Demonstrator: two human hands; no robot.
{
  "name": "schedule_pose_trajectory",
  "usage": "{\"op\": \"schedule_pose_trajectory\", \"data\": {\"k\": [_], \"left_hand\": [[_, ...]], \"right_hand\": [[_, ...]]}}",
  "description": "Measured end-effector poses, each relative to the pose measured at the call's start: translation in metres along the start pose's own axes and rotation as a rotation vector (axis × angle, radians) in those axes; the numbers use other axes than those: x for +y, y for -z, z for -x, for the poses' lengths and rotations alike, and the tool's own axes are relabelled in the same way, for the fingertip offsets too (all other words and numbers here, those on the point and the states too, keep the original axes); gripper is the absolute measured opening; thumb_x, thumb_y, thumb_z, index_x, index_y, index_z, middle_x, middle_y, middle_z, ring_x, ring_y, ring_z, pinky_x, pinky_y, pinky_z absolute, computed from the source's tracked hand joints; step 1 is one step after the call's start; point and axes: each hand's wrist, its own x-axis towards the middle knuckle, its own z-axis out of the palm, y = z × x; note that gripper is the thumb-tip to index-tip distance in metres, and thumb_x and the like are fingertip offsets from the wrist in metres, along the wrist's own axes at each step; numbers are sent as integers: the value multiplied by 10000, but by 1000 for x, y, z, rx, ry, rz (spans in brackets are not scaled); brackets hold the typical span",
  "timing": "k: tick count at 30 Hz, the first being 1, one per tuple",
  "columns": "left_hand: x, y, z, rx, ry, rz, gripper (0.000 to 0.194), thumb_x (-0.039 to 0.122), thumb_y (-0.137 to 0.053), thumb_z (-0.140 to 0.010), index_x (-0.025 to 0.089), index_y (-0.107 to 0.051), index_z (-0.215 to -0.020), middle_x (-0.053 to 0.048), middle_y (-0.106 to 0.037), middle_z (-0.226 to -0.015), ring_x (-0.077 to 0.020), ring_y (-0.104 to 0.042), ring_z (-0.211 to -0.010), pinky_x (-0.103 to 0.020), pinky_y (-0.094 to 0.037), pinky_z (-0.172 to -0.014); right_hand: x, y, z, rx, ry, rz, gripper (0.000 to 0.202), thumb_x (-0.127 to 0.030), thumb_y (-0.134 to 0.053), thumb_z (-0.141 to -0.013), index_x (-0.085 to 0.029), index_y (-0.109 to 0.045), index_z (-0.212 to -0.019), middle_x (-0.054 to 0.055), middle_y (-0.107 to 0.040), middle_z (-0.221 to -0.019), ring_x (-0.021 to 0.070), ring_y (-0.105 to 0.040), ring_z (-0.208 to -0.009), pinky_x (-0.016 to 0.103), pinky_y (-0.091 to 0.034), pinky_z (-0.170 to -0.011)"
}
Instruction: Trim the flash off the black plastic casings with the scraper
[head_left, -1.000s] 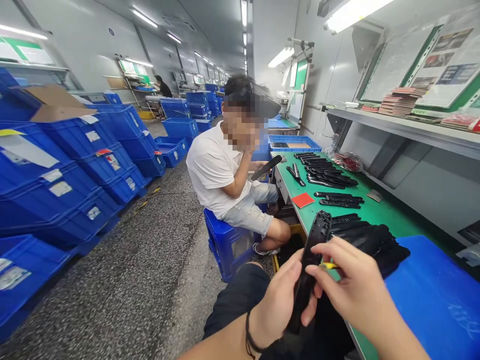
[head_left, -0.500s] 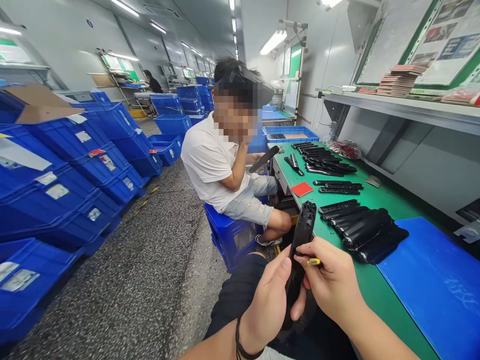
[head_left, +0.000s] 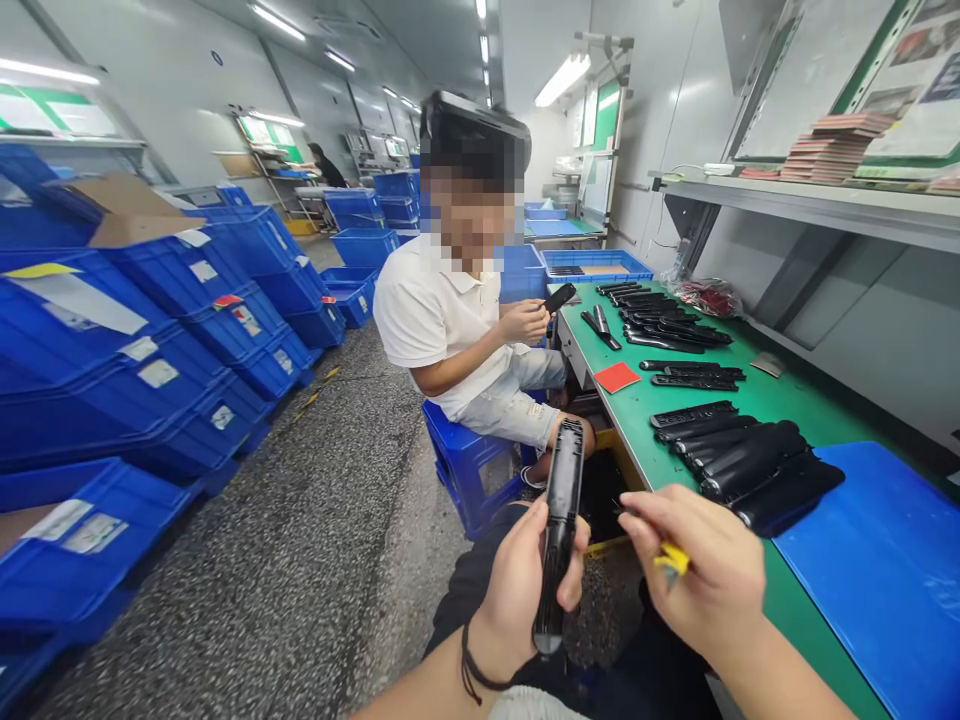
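My left hand (head_left: 517, 580) is wrapped round a long black plastic shell (head_left: 561, 500), tilted nearly upright over my lap, with ribs and a hollow channel facing me. To its right, apart from the shell, my right hand (head_left: 697, 570) pinches a slim yellow-handled tool (head_left: 672, 560). The yellow end sticks out between the fingers, and a thin tip shows at the fingertips; its exact kind is unclear. Similar black shells (head_left: 750, 450) lie in a row on the green table (head_left: 810, 590) to the right of my hands.
A co-worker in a white shirt (head_left: 442, 310) sits ahead on a blue stool (head_left: 457, 470), holding a dark part (head_left: 559, 297). More shells (head_left: 667, 320) and a red card (head_left: 617, 377) lie on the table. A blue sheet (head_left: 877, 560) covers its near side. Blue crates (head_left: 142, 370) are stacked left.
My right hand has moved right, off the shell, with the yellow tool. The shell has turned and come lower in my left hand. The co-worker's hand has dropped from the face to the dark part.
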Motion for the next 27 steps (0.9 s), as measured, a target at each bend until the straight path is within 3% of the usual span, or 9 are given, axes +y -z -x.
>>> {"op": "schedule_pose_trajectory", "data": {"k": [3, 6, 9, 12, 17, 22, 27], "left_hand": [[12, 5, -11, 109, -1, 133, 523, 471, -337, -1082, 117, -629, -831, -18, -583, -610, -73, -406, -349, -208, -333, -396], [22, 3, -21, 199, -86, 231, 395, 372, -393, -1058, 123, -610, -842, -42, -651, -793, -64, -431, -384, -216, -356, -414], [27, -3, -31, 246, -57, 282, 430, 387, -330, -1066, 143, -590, -825, -20, -568, -633, -104, -436, -409, -220, -369, -435], [32, -11, -39, 239, 43, 320, 523, 491, -260, -1069, 171, -556, -781, 2, -439, -484, -137, -424, -422, -211, -334, -429], [36, -21, -42, 256, 2, 323, 532, 504, -256, -1067, 180, -536, -753, 5, -414, -450, -130, -402, -408, -210, -309, -433], [36, -20, -39, 118, 15, 314, 587, 498, -204, -1082, 170, -549, -737, 28, -340, -426, -105, -339, -381, -193, -285, -424], [33, -13, -33, -37, -20, 304, 540, 536, -289, -1070, 165, -571, -795, 29, -373, -451, -104, -351, -391, -186, -333, -424]], "right_hand": [[22, -24, 15, -88, 113, 253, 124, -159, -596, -1016, -155, -694, -1092, 26, -644, -736, 156, -582, -621, 302, -363, -581], [39, -42, 27, -184, 5, 503, 258, -187, -495, -1053, -110, -673, -1223, 46, -661, -743, 183, -602, -615, 331, -309, -558], [32, -43, 29, -300, -8, 295, 249, -235, -515, -1057, -148, -646, -1250, 42, -665, -825, 174, -615, -693, 307, -351, -615], [10, -41, 26, -425, 76, -8, 136, -282, -544, -1044, -192, -646, -1041, 36, -635, -884, 162, -573, -728, 292, -352, -638], [-4, -48, 25, -301, 193, -34, 234, -142, -484, -1056, -179, -575, -843, 17, -548, -760, 151, -447, -672, 309, -261, -599], [-9, -47, 23, -258, 226, -158, 324, -47, -472, -1012, -195, -467, -724, -15, -437, -673, 134, -322, -616, 316, -202, -576], [-11, -37, 18, -221, 89, -279, 201, -91, -507, -1029, -191, -579, -870, -14, -521, -708, 113, -453, -615, 271, -305, -569]]}}
